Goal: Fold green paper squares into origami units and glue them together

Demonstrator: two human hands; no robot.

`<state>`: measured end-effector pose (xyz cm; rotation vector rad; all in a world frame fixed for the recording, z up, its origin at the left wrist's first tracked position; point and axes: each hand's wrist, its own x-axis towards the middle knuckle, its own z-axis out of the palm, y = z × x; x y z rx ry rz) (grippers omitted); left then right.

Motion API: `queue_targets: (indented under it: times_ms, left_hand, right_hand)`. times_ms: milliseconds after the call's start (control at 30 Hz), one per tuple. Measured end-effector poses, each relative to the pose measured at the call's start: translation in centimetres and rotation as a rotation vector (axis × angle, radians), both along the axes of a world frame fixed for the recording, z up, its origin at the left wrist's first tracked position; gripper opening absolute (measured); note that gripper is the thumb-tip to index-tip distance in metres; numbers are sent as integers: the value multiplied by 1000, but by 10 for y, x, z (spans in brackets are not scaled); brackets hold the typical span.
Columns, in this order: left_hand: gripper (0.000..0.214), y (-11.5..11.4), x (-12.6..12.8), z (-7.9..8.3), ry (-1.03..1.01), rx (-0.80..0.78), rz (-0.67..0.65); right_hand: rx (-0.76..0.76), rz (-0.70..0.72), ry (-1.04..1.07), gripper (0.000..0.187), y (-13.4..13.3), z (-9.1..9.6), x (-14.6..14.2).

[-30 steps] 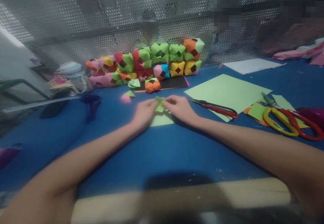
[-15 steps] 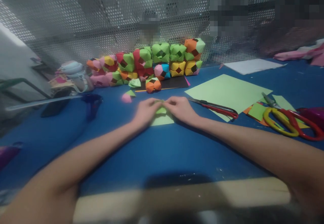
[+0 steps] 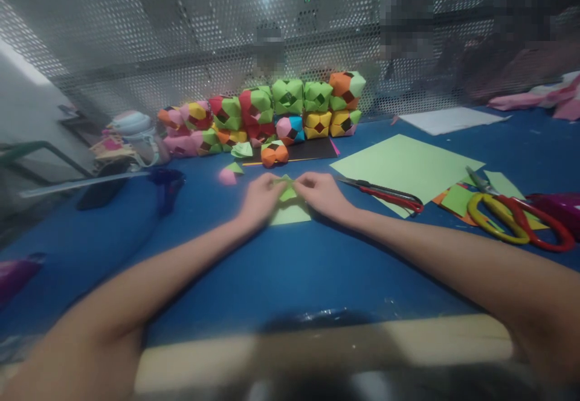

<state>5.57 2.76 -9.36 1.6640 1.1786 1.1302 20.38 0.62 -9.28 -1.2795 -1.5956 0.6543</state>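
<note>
Both hands meet at the middle of the blue table, pinching a small folded piece of green paper [image 3: 288, 192] between them. My left hand [image 3: 263, 198] grips its left side with thumb and fingers closed. On the opposite side, my right hand [image 3: 322, 194] pinches it the same way. Flat on the table beneath lies a pale green paper sheet [image 3: 290, 215], partly covered by the hands. Just beyond my left hand sits a small pink and green folded paper piece [image 3: 230, 174]. An orange folded paper cube [image 3: 274, 154] rests behind the hands.
Stacked coloured paper cubes [image 3: 288, 96] line the back by a perforated metal screen [image 3: 217, 32]. To the right lie a large green sheet [image 3: 408, 165], a red-and-black cutter [image 3: 385, 192] and scissors [image 3: 501, 211]. A blue glue gun [image 3: 167, 183] stands left. Blurred people are behind the screen.
The green paper between my fingers has changed shape, now showing a pointed top where a flatter edge was. Both hands stay in nearly the same place.
</note>
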Motion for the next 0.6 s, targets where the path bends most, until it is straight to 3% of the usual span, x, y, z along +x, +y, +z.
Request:
queue_targets:
  times_ms: [200, 367, 600]
  left_hand:
    - [12, 0, 0, 1, -29, 47, 40]
    - [11, 1, 0, 2, 38, 101, 75]
    - [19, 4, 0, 0, 18, 22, 110]
  right_hand:
    - [-32, 10, 7, 20, 2, -1, 1]
    - [6, -9, -87, 12, 2, -1, -1]
    - [-31, 3, 2, 21, 3, 1, 2]
